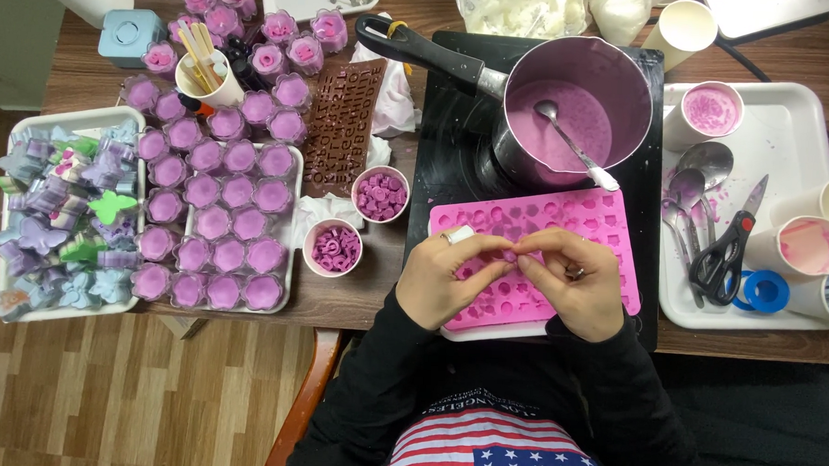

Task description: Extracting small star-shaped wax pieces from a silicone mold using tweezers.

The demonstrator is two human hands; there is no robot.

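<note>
Over pink silicone mould [610,232], hands [515,277] pinching

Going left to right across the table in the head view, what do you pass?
Tray of pastel shapes → tray of purple cups → brown letter mold → pink mold under both hands → white tray with scissors.

Black long sleeves [380,371] cover both arms to the wrists. Shirt front [493,451] bears red-and-white stripes and a blue star field. A ring on each hand: left hand [445,276], right hand [575,282].
</note>
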